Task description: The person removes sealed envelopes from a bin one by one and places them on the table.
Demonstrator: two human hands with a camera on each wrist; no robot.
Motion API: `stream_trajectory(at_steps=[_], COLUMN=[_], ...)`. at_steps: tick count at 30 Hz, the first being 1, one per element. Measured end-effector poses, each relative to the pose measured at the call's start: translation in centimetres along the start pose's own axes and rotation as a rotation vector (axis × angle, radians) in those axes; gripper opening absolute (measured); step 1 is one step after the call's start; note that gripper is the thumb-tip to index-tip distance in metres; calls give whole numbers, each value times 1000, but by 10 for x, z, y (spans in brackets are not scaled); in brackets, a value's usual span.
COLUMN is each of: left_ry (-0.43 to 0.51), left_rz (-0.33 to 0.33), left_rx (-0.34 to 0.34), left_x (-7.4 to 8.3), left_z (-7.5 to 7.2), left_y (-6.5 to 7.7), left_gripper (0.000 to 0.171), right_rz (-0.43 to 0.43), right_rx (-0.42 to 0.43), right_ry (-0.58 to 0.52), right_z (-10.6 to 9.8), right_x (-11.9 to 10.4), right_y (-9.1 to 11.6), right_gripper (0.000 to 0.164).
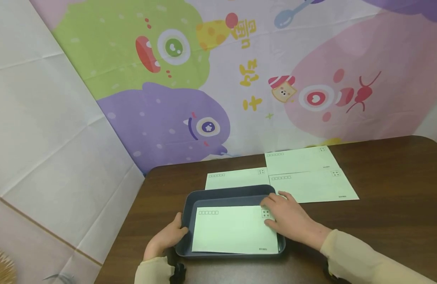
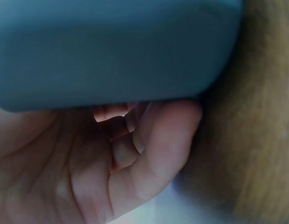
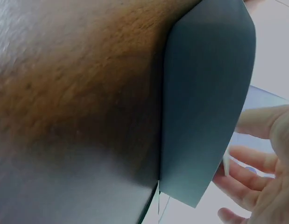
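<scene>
A dark blue-grey tray point(image 1: 225, 194) with rounded corners sits on the brown table. Inside it lies a pale envelope point(image 1: 234, 232) with a row of small printed boxes and a stamp square. My left hand point(image 1: 167, 236) grips the tray's left rim, thumb over the edge; in the left wrist view its fingers curl against the tray wall point(image 2: 116, 60). At the tray's right side, my right hand point(image 1: 291, 219) holds the envelope's upper right edge between thumb and bent fingers. From the right wrist, the tray's outer wall point(image 3: 207, 98) hides most of the envelope.
Three more pale envelopes lie behind the tray: one at the left point(image 1: 236, 178), partly covered by the tray, one at the right point(image 1: 312, 187), and one at the back point(image 1: 300, 161). A cartoon-printed cloth point(image 1: 254, 130) hangs behind the table point(image 1: 389, 189).
</scene>
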State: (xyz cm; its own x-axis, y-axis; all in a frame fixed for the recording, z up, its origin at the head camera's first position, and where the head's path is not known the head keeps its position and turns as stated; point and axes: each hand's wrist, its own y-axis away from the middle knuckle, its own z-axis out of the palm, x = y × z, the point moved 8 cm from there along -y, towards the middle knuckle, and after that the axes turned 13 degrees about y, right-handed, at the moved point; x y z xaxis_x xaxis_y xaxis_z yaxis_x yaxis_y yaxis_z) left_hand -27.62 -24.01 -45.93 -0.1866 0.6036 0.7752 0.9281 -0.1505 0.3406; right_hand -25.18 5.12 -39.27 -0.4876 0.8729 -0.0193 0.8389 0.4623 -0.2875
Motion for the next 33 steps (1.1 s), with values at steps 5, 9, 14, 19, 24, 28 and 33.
stream_trajectory(at_steps=[5, 9, 14, 19, 24, 28, 33], left_ry=[-9, -24, -27, -35, -28, -20, -13], left_rz=[17, 14, 20, 29, 29, 29, 30], left_rx=[12, 14, 20, 22, 23, 24, 26], left_x=[0, 0, 1, 2, 3, 4, 3], left_z=[0, 0, -1, -1, -1, 0, 0], left_y=[-1, -1, -1, -1, -1, 0, 0], left_gripper=[59, 62, 58, 56, 57, 56, 53], right_rz=[138, 241, 281, 296, 310, 292, 273], right_rx=[-28, -64, -95, -121, -139, -131, -132], right_ry=[-249, -408, -486, -545, -587, -593, -603], right_z=[0, 3, 6, 8, 9, 9, 9], right_x=[8, 13, 16, 16, 15, 15, 15], right_y=[0, 1, 4, 8, 11, 13, 15], right_gripper=[35, 38, 39, 38, 34, 26, 21])
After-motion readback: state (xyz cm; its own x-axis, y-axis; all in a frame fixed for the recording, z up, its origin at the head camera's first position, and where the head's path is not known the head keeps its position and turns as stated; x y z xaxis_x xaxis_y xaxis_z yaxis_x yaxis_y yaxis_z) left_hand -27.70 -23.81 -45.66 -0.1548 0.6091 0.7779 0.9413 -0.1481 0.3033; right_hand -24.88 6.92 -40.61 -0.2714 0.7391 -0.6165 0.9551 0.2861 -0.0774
